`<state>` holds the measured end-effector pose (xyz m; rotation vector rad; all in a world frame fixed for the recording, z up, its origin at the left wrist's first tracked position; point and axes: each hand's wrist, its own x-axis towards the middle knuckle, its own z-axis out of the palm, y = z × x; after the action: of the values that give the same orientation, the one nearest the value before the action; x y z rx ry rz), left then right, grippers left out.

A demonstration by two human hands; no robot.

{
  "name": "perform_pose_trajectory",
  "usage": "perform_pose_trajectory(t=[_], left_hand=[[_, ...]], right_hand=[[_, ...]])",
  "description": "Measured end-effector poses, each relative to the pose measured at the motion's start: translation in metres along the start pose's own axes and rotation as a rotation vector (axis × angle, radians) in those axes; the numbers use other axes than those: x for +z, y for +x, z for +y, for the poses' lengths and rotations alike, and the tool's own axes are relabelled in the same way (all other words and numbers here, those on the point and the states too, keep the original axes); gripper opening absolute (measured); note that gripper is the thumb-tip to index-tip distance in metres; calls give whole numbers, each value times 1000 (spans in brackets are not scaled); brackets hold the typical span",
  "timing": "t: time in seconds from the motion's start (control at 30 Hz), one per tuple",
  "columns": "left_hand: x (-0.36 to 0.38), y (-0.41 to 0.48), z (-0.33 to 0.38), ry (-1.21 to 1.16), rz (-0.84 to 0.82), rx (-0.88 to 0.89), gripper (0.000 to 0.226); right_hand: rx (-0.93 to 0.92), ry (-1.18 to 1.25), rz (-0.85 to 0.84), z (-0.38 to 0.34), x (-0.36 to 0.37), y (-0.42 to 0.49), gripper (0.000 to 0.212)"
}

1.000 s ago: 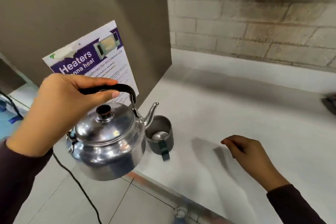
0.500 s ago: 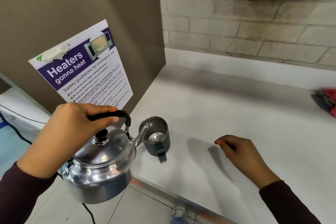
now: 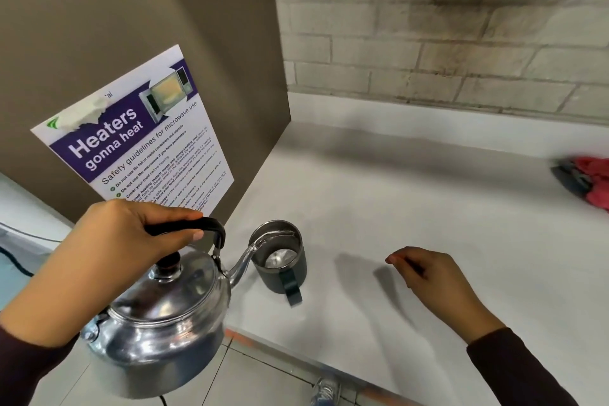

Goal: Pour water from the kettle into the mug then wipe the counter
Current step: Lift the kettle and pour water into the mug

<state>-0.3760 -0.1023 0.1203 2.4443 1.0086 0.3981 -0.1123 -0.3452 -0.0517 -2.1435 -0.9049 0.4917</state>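
My left hand (image 3: pixel 108 260) grips the black handle of a shiny metal kettle (image 3: pixel 161 323), held in the air off the counter's front left edge. The kettle tilts right, and its spout tip sits over the rim of a dark mug (image 3: pixel 280 260) with a steel inside. The mug stands upright on the white counter (image 3: pixel 412 208), handle toward me. Water glints at the mug's bottom. My right hand (image 3: pixel 431 283) hovers just above the counter to the right of the mug, fingers loosely curled, holding nothing.
A red and grey cloth (image 3: pixel 586 183) lies at the counter's far right. A brown panel with a microwave safety poster (image 3: pixel 138 145) stands left of the mug. A brick wall (image 3: pixel 428 36) runs behind. Tiled floor and a black cable lie below the kettle.
The kettle has dropped lower and tipped, bringing its spout from beside the mug to over its rim. My right hand has stayed in place.
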Motion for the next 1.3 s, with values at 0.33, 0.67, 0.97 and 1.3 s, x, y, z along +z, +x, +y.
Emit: perform_pose_trajectory(t=[0.33, 0.67, 0.97, 1.3], left_hand=[[-8, -3, -16, 81, -3, 5, 51], [-11, -8, -37, 102, -14, 1, 39], [-10, -13, -63, 23, 2, -17, 34], [-14, -15, -67, 103, -57, -30, 26]], right_hand=[[-4, 9, 5, -5, 2, 5, 17], [-2, 2, -17, -7, 4, 7, 17], [-22, -20, -23, -6, 5, 10, 16], [-55, -20, -33, -9, 7, 13, 16]])
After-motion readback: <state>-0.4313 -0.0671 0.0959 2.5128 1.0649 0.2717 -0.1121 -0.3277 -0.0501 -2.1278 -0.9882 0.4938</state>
